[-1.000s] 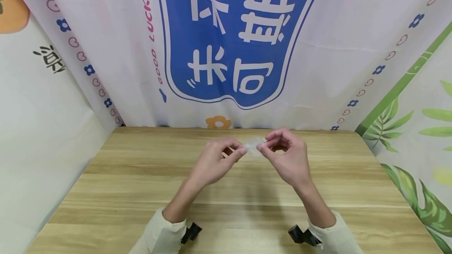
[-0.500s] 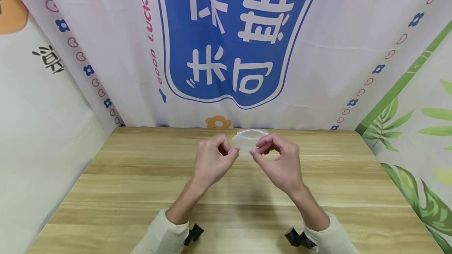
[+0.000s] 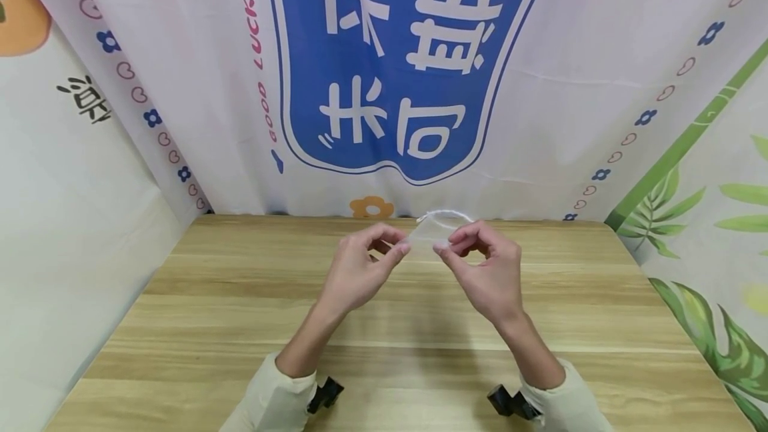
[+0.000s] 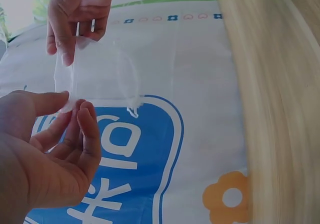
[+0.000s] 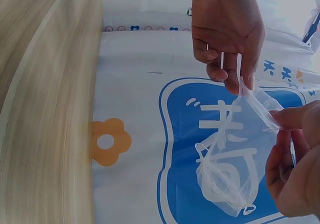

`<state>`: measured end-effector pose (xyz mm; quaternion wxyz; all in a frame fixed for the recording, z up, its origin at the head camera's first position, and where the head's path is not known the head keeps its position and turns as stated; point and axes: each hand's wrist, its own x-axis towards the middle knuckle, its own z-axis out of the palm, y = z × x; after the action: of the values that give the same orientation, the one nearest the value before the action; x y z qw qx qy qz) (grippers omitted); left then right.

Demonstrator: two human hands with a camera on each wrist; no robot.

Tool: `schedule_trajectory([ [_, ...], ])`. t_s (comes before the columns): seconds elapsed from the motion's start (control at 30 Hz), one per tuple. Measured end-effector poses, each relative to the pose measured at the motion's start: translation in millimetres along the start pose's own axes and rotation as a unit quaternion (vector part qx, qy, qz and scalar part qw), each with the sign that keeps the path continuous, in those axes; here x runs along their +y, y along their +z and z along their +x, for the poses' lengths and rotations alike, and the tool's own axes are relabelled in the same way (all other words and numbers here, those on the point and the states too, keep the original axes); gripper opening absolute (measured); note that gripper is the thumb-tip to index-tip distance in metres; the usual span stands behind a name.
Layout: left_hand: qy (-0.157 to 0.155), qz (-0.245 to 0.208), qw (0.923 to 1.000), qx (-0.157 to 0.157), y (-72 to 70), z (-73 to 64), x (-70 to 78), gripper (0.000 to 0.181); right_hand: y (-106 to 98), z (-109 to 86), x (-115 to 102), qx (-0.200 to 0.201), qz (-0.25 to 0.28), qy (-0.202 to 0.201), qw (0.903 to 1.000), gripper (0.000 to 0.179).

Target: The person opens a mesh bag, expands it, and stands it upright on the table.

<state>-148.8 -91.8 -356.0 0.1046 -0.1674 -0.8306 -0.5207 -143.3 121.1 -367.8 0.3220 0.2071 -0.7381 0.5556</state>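
Observation:
A sheer white mesh drawstring pouch [image 3: 425, 231] is stretched between my two hands above the table's far part. My left hand [image 3: 360, 271] pinches one corner of its hem between thumb and fingers. Opposite it, my right hand [image 3: 489, 275] pinches the same hem. The gathered white drawstring edge points away from me, toward the curtain. In the right wrist view the pouch [image 5: 227, 176] shows small cord loops at both ends of that edge. Through the thin mesh in the left wrist view, the pouch [image 4: 100, 71] lets the curtain print show, with nothing visible inside.
The wood-grain table [image 3: 240, 325] extends under both forearms. Behind it hangs a white curtain [image 3: 540, 125] with a blue printed panel. Black wrist mounts [image 3: 326, 395] stick out from the cream sleeves [image 3: 273, 395]. Printed wall coverings stand at left and right.
The pouch was bunched between the fingers a second ago; now it is spread, with the drawstring edge visible beyond the hands. Since half a second ago both hands have risen slightly.

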Motion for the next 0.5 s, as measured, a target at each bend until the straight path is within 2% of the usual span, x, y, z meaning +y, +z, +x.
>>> schedule_trajectory([
  [0.13,0.017,0.004,0.9997,0.018,1.8,-0.8,-1.5,0.005,0.1,-0.6,0.9,-0.021,-0.004,0.010,0.9997,0.024],
  [0.37,0.058,0.016,0.9960,0.065,5.5,-2.0,-4.3,0.015,-0.9,0.2,-1.1,-0.081,-0.024,0.064,0.9944,0.036],
  [0.5,0.084,0.016,0.9932,0.079,7.4,-1.4,-5.0,0.017,-0.2,1.6,-2.0,-0.084,-0.033,0.091,0.9918,0.031],
])
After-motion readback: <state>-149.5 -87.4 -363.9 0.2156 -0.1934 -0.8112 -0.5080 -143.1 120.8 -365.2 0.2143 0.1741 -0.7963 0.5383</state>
